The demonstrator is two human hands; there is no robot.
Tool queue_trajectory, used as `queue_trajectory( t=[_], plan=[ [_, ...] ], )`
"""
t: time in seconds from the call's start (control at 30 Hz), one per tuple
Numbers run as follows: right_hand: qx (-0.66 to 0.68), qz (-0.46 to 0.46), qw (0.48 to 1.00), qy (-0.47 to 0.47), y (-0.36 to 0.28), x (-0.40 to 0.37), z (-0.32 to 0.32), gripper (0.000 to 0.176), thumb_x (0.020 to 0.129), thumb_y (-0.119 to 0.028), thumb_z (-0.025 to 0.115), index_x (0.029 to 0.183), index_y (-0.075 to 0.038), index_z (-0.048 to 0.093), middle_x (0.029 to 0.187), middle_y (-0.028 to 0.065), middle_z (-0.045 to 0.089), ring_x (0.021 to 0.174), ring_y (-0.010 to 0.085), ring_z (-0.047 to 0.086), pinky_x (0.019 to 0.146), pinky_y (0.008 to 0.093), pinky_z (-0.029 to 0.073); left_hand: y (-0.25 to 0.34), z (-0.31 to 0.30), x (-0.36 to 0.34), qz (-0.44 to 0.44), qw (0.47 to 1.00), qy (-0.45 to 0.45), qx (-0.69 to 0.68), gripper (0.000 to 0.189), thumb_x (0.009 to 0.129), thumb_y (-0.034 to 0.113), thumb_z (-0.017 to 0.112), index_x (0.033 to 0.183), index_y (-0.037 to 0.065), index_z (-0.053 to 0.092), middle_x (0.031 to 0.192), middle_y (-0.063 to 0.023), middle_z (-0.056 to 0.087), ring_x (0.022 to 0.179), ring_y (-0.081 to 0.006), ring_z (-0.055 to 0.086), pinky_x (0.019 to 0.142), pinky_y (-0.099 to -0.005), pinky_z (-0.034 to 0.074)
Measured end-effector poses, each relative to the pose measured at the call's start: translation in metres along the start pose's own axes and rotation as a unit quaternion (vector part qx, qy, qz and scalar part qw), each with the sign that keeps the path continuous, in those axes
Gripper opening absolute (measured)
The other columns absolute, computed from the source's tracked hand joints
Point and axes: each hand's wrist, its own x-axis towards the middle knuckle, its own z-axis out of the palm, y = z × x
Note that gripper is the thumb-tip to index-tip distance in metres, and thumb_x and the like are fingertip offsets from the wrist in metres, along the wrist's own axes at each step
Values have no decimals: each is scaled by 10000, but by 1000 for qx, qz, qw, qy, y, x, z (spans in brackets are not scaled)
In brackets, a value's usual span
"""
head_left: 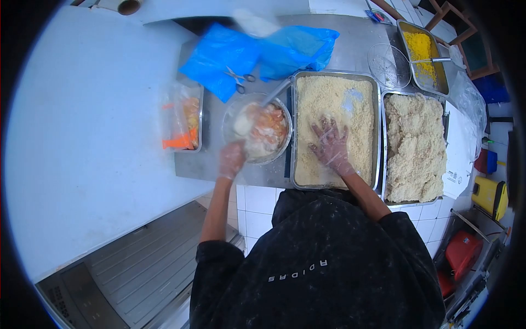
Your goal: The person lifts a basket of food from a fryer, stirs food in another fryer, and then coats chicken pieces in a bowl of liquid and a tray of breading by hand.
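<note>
My right hand [333, 147], in a clear plastic glove, lies with fingers spread on the pale breadcrumbs [318, 104] that fill a metal tray [377, 131]. A white dusty patch shows in the crumbs beyond my fingertips. My left hand [233, 159], also gloved, is at the near left rim of a round bowl [223, 129]. Motion smears its fingers, and I cannot tell whether it holds anything. Orange and whitish pieces [271, 127] sit in pale wet batter inside the bowl. A metal handle [278, 91] leans out over the bowl's far right rim.
Left of the bowl stands a container [200, 118] with a plastic bag and orange pieces. Scissors [239, 78] lie on blue bags [222, 55] behind. To the right are a tray of crumb-coated pieces [415, 148], a wire strainer [389, 66] and a tray with yellow crumbs [419, 46].
</note>
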Motion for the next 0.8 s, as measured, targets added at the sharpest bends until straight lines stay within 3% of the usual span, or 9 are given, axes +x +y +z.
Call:
queue_trajectory(
  t=[0.1,0.2,0.3,0.4,0.5,0.6,0.7,0.8],
  plan=[
    [1,-30,999,17,-6,-2,-1,623,886,-511,382,1424,-216,271,1503,93,157,1379,329,124,1039,644,28,-5,-23,-18,1,997,70,-9,417,659,195,716,1042,71,608,933,-135,632,900,-321,588,794,-406,476],
    [-1,-110,992,-66,-12,-6,0,602,904,-499,341,1426,-210,264,1509,80,138,1385,319,106,1045,640,10,-3,-50,-22,-26,997,60,-28,396,665,191,713,1019,54,603,915,-131,625,882,-336,577,778,-416,468],
    [-50,-96,994,-35,1,5,2,570,924,-492,290,1429,-229,254,1517,59,113,1394,297,74,1051,636,-13,0,-62,-27,44,981,187,6,300,681,190,693,924,28,623,837,-181,621,791,-361,580,731,-422,468],
    [-46,-44,998,8,20,20,-5,544,933,-488,269,1428,-264,250,1522,39,88,1400,277,43,1051,636,-27,2,-74,-22,10,983,134,-127,271,680,166,680,899,18,620,836,-184,620,783,-373,570,734,-426,460],
    [-101,16,994,-38,39,28,-8,529,933,-490,275,1424,-295,253,1523,45,82,1401,274,39,1055,628,-34,-5,-63,-19,2,984,123,-129,238,714,164,656,901,19,629,865,-163,618,834,-337,578,769,-417,458],
    [-89,18,996,-25,47,25,-10,529,929,-493,281,1422,-306,256,1521,54,90,1401,273,48,1055,624,-38,-1,-50,-8,-47,969,135,-203,270,719,191,654,915,8,628,872,-183,618,836,-347,577,767,-415,460],
    [-59,-10,998,11,46,18,-16,571,907,-503,355,1420,-264,281,1519,78,98,1399,295,39,1062,600,-15,1,-19,8,-111,983,102,-107,299,712,212,661,916,-4,624,870,-203,612,842,-362,573,767,-423,460],
    [-20,107,992,-58,36,25,-59,589,902,-455,423,1409,-178,308,1478,134,226,1369,334,167,1093,521,85,9,-7,10,-172,978,108,-50,344,693,239,687,928,-2,619,871,-209,611,848,-366,567,794,-429,450]
  ],
)
